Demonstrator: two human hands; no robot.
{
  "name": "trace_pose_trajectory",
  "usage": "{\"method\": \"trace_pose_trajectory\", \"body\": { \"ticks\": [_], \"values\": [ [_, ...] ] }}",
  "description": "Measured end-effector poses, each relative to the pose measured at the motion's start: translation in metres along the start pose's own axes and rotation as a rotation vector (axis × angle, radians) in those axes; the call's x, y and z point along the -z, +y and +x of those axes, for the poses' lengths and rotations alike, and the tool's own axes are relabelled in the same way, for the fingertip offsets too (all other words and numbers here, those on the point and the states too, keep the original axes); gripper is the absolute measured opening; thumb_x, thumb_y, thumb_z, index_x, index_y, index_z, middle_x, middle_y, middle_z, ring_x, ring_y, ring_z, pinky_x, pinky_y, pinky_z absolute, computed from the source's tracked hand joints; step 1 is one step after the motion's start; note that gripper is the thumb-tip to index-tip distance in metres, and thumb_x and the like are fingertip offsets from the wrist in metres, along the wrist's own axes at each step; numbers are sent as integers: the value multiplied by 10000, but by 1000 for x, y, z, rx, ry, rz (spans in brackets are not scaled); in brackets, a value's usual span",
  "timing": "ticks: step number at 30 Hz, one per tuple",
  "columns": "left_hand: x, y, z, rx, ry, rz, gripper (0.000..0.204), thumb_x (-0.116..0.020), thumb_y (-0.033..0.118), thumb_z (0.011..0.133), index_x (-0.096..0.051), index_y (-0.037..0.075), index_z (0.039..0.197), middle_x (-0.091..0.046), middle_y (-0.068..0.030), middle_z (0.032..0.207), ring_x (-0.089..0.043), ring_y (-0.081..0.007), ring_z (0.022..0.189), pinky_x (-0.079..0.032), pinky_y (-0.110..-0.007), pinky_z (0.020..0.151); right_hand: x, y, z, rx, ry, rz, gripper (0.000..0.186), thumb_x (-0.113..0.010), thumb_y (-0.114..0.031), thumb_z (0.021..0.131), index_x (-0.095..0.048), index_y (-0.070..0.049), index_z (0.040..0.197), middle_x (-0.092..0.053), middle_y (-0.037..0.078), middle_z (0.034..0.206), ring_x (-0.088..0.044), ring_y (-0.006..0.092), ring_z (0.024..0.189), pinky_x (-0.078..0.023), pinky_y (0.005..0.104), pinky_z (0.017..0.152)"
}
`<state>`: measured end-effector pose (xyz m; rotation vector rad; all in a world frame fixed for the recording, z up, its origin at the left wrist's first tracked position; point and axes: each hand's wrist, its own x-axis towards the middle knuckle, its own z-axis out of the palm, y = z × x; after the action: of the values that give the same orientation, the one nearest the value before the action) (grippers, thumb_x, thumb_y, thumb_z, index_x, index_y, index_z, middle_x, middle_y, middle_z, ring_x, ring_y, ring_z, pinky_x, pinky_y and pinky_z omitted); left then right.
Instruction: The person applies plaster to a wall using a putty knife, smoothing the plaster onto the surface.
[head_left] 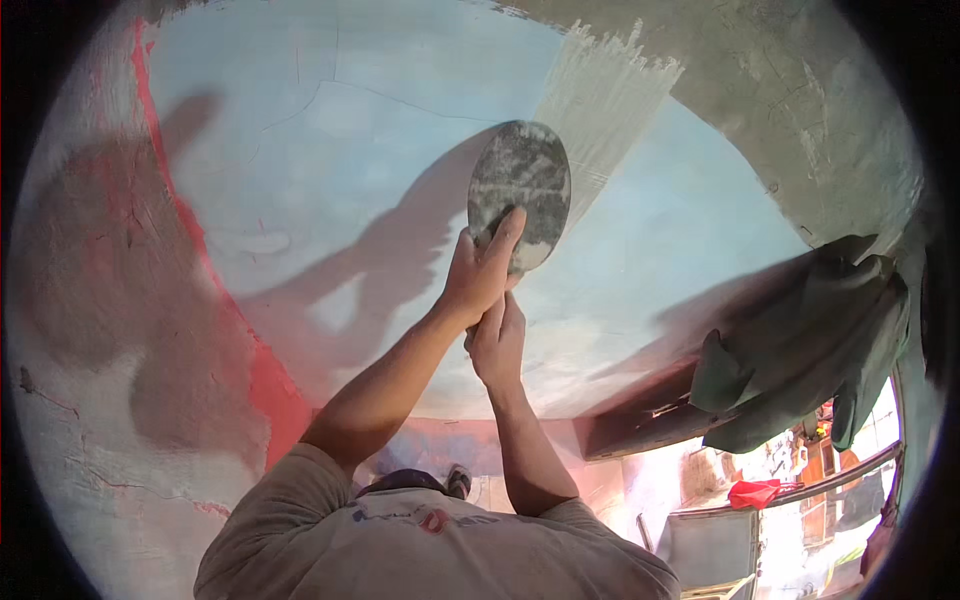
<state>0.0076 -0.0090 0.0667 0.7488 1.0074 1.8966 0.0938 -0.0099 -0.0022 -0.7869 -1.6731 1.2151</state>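
Grey-black oval board [520, 165] before a pale blue wall [420, 60], my left fingers [507, 234] closed firmly on its near end, my right fingers [513, 322] curled just nearer, their hold hidden so I cannot tell, dark cloth [810, 340] hanging at right.

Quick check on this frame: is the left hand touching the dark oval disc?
Touching. The head view shows the left hand at the dark oval disc, its thumb lying against the disc's lower face.

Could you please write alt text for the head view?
A person's left hand grips a mottled grey oval disc, the right hand just below it, before a pale blue painted wall with a broad grey streak. Dark green cloth hangs at right.
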Motion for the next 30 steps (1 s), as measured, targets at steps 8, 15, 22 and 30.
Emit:
{"method": "trace_pose_trajectory", "body": {
  "ticks": [8, 15, 22, 30],
  "values": [
    [9, -16, -13, 5, -46, -69, 549, -708, 503, 957, -633, 66, 1280, -648, -4, 1106, -607, -124, 989, -552, -329, 734, -10, 25, -21, 94, 117, -65, 436, -368, -338, 1122, -559, 48, 1057, -554, 81, 670, -532, 172, 552, -423, 345, 529],
    [-6, 13, 16, -25, -210, -79, 505, -716, 521, 948, -645, 70, 1163, -621, -1, 1004, -569, -117, 920, -545, -330, 708, 1, -12, 13, 142, 87, -40, 438, -375, -364, 1122, -528, -13, 908, -500, 10, 603, -445, 85, 467, -341, 276, 432],
    [6, -11, -6, 36, -109, -49, 479, -697, 513, 960, -660, 67, 1129, -639, 3, 1011, -590, -102, 880, -529, -316, 661, -5, 14, -12, 36, 57, 175, 451, -372, -374, 1132, -554, -2, 954, -530, 11, 617, -462, 84, 465, -366, 263, 441],
    [-12, 21, 15, 38, -234, -206, 369, -704, 421, 978, -624, 61, 987, -587, 0, 859, -525, -79, 677, -378, -254, 476, 5, -25, 12, 117, 136, -99, 487, -376, -387, 1127, -571, 44, 1011, -571, 117, 654, -553, 223, 581, -439, 379, 567]
  ]
}}
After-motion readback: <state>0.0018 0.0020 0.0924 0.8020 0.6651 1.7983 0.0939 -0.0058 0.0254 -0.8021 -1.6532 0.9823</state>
